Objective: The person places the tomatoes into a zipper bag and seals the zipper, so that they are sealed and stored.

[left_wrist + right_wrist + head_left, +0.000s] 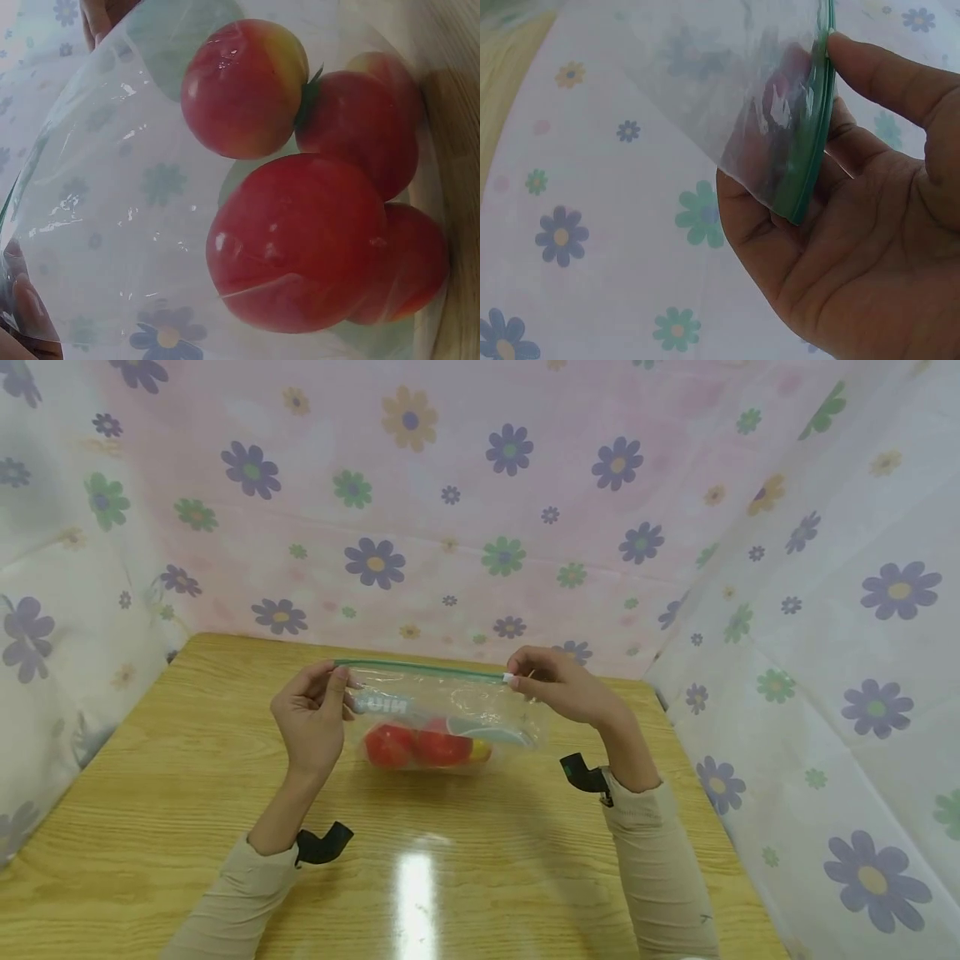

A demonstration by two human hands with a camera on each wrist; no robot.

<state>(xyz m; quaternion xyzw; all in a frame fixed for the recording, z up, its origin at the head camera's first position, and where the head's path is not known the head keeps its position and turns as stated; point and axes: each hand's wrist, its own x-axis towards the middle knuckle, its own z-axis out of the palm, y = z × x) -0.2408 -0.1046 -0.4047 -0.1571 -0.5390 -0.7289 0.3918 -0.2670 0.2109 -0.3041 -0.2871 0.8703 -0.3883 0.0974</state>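
Observation:
A clear zip bag (480, 702) with a green zip strip (420, 668) is held up close over the table. Inside, at its bottom, lie several round red fruits (296, 244), some tinged yellow and one with a small green leaf (309, 94). My left hand (311, 722) pinches the bag's top left corner between thumb and fingers. At the other end, my right hand (562, 685) pinches the zip at a small white slider (508, 678). In the right wrist view, my right thumb presses the strip's edge while the other fingers curl behind the bag.
The wooden table (187, 777) carries a bright light reflection near its front. Flower-printed curtains (450, 527) enclose it at the back and sides. A black camera mount (324, 843) sits at the left wrist, with another mount (585, 774) at the right.

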